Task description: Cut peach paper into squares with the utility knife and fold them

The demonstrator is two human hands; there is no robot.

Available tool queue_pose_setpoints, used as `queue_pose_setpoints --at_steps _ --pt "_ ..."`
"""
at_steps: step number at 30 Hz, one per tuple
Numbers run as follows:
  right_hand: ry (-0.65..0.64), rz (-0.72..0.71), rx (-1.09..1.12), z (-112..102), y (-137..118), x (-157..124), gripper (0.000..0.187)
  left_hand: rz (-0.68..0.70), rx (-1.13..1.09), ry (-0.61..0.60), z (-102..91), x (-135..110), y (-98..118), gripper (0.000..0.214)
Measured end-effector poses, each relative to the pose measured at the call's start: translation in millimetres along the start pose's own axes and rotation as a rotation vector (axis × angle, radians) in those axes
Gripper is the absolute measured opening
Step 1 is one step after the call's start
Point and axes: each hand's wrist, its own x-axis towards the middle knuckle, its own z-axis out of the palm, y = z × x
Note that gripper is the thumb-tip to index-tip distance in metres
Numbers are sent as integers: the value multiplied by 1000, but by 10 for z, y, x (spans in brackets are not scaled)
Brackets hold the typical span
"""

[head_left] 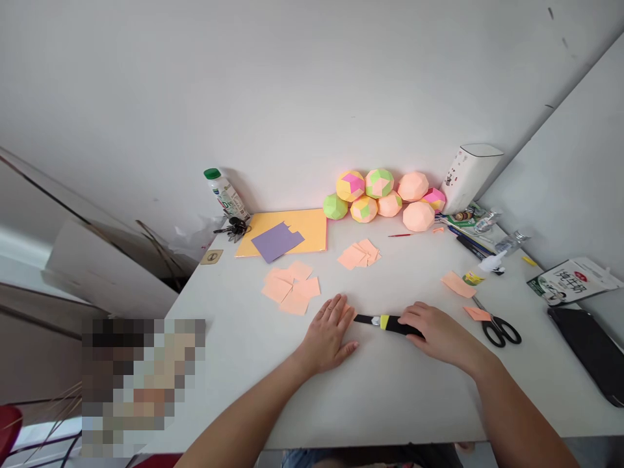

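My left hand (329, 331) lies flat, palm down, on the white table (390, 396), pressing a small peach paper piece whose edge shows by my fingers. My right hand (436, 331) grips a black and yellow utility knife (383, 321), lying low on the table, its tip pointing left toward my left hand's fingertips. Loose peach paper squares (291, 288) lie just beyond my left hand, and another small pile of squares (359, 253) sits farther back.
Several folded paper balls (385, 195) stand against the wall. Orange and purple sheets (285, 235), a bottle (225, 194) and keys (234, 227) sit back left. Scissors (497, 325), a glue bottle (480, 270), a white box (468, 174), packets and a dark tablet (592, 351) crowd the right.
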Motion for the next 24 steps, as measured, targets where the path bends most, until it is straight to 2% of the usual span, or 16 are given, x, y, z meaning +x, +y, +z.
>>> queue_pose_setpoints --at_steps 8,14,18,24 --pt "42 -45 -39 60 -34 25 26 29 1 -6 42 -28 -27 81" --pt "128 -83 -18 88 24 33 27 32 -6 -14 49 -35 -38 84" --pt "133 -77 -37 91 80 25 29 27 -7 -28 43 -35 -44 84" --pt "179 -102 -54 150 26 73 29 29 -9 -36 35 -30 -36 86"
